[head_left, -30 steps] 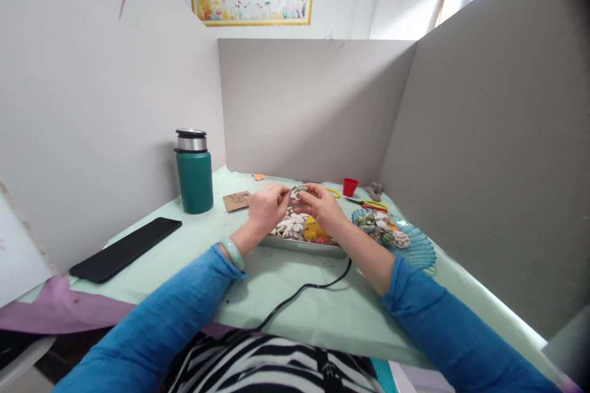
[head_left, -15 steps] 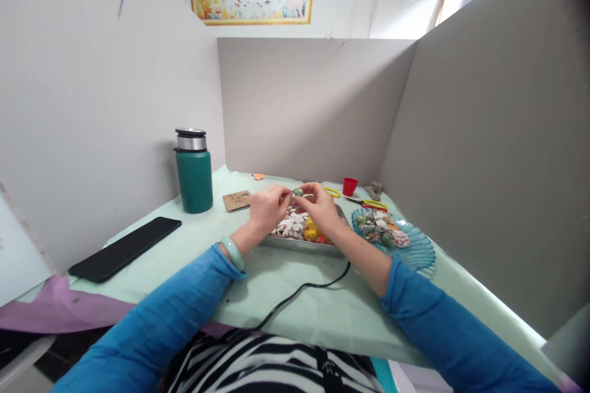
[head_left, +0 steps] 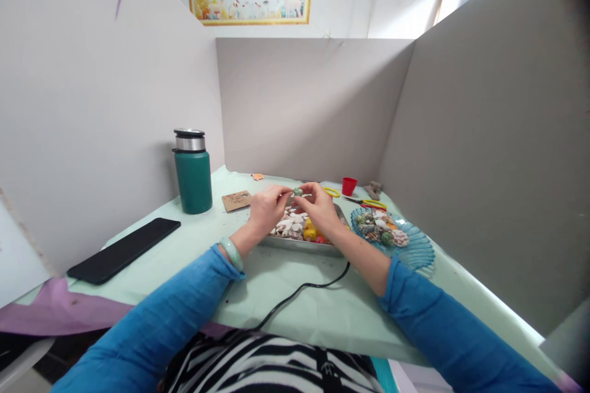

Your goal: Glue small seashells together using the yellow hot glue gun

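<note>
Above a metal tray (head_left: 295, 244) a small green, mottled seashell (head_left: 297, 192) is held up between both hands. My right hand (head_left: 320, 206) grips it from the right, thumb below and index finger above. From the left, my left hand (head_left: 267, 209) is closed in a pinch at the shell's near edge; its fingertips hide part of it. White shells (head_left: 292, 224) fill the tray below, along with a yellow toy-like piece (head_left: 311, 231) partly covered by my right hand. A blue glass plate (head_left: 421, 252) to the right carries several patterned shells (head_left: 380, 230).
A green bottle (head_left: 192, 178) and a flat black slab (head_left: 126, 250) stand at left, with a brown card (head_left: 236, 201) beyond. Yellow-handled scissors (head_left: 371, 203) and a red cup (head_left: 349, 186) lie at the back right. A black cable (head_left: 304, 285) crosses the front; grey partitions (head_left: 313, 104) enclose the table.
Both hands keep the same hold on the green shell, almost unmoved. The whole view has shifted very slightly.
</note>
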Available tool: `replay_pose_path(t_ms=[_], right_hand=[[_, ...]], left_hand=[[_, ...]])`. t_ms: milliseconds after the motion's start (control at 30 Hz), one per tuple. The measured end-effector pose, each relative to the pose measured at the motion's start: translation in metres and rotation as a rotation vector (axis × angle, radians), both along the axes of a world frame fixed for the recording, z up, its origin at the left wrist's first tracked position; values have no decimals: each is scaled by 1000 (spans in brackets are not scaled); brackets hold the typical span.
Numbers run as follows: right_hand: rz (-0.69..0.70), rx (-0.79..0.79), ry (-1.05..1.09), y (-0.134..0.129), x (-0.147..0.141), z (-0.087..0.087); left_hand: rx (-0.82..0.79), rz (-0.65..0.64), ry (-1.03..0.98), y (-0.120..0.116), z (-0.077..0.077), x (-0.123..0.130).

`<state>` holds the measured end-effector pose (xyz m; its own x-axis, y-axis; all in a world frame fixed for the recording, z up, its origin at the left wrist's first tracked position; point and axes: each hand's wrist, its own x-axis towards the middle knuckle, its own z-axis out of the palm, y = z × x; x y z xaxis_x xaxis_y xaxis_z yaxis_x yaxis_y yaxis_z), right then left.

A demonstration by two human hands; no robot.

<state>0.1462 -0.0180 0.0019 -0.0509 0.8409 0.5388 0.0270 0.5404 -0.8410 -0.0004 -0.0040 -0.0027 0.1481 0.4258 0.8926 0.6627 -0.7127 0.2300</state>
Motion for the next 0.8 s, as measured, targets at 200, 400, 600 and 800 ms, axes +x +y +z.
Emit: replay_pose_path(t_ms=[200, 400, 600, 800], right_hand=[[123, -124, 109, 0, 1, 3], [255, -236, 207, 3, 5, 2], [394, -352, 328, 5, 9, 3], [445, -375, 358, 4, 11, 5]], left_hand=[[2, -45, -13, -2, 4, -1], [-58, -107, -42, -5, 8, -1], [-215, -126, -178, -4, 10, -3], [-270, -115, -191, -3, 14, -3]])
